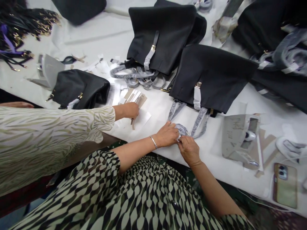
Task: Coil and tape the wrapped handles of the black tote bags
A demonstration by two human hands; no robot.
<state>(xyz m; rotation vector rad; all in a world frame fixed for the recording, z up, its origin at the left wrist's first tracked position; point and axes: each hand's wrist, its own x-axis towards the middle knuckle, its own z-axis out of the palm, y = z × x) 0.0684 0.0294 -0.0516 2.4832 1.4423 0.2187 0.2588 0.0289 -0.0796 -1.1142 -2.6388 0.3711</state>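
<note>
At the table's near edge, my left hand [168, 134] and my right hand [189, 149] come together on a coiled bag strap [182, 129] in clear wrapping. Both hands have their fingers closed on the coil's near side; the fingertips partly cover it. Just beyond lies a black handbag [213, 73], its wrapped handles [200, 123] stretching toward my hands. A gold clasp [198, 84] and a white-wrapped tab [197, 98] show on its front.
A co-worker's hand [130, 111] at my left is over paper strips [135, 95]. Another black handbag [160, 35] lies behind, a smaller one [81, 86] to the left. At right are a grey tape dispenser [236, 137] and a phone [285, 185]. Black straps [28, 22] pile up far left.
</note>
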